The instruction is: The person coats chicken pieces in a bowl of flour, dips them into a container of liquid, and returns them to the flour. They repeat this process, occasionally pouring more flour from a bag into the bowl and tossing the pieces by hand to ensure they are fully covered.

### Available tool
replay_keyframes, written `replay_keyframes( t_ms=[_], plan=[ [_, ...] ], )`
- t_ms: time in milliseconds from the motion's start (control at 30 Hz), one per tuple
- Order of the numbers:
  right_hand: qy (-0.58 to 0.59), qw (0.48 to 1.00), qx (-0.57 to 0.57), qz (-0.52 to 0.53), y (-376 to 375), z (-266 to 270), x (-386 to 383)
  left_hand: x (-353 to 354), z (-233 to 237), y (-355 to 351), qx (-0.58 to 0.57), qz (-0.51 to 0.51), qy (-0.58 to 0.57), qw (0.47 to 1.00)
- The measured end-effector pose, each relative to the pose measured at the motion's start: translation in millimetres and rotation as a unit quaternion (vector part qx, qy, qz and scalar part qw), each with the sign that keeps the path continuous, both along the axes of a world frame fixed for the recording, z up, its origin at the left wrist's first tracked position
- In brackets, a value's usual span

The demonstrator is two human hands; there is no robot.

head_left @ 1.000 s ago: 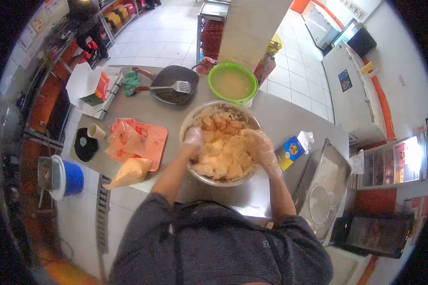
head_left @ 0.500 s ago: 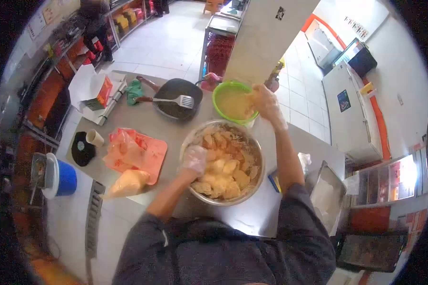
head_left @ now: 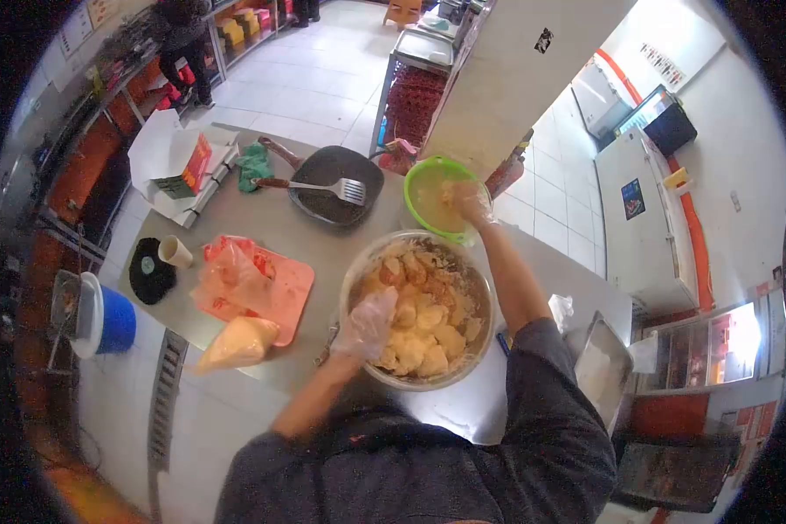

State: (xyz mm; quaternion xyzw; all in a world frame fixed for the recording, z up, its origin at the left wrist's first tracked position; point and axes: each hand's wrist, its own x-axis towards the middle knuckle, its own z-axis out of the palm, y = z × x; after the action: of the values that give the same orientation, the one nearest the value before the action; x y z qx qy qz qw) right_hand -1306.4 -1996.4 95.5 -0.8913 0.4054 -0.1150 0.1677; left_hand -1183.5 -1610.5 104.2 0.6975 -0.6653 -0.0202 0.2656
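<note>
looks about midway from my end: the metal bowl (head_left: 358, 262) is heaped with coated pieces (head_left: 424, 327), all of them in there. gloved left hand (head_left: 368, 323) lies spread flat on them at the near rim. right hand (head_left: 470, 203) dips into the green bowl (head_left: 408, 199) of pale liquid, fingers curled, can't tell if it's gripping anything.

Lime-green round plastic bowl (head_left: 408, 199) of pale yellow batter (head_left: 428, 196); silver round metal bowl (head_left: 355, 264) of golden pieces (head_left: 428, 323); grey desk (head_left: 279, 214).
</note>
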Motion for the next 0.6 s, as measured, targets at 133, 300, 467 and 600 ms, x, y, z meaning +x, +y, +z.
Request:
replay_keyframes(
  t_ms=[133,300,467,600],
  plan=[
    [-0.015,0.994,-0.095,0.045,-6.5,-7.7,-5.2,-1.9,-13.0,1.3,0.081,-0.044,0.037,0.995],
    [0.046,0.998,-0.038,0.009,-40.7,-10.8,-9.8,0.8,-24.3,-3.4,0.115,-0.071,0.091,0.987],
    [-0.017,0.962,-0.223,0.154,-39.6,59.3,-17.8,2.6,-35.1,-2.1,0.043,-0.089,0.185,0.978],
    [0.009,0.978,-0.195,0.078,4.9,127.4,-10.3,-4.4,-16.7,-2.0,0.002,-0.045,0.366,0.93]
  ],
)
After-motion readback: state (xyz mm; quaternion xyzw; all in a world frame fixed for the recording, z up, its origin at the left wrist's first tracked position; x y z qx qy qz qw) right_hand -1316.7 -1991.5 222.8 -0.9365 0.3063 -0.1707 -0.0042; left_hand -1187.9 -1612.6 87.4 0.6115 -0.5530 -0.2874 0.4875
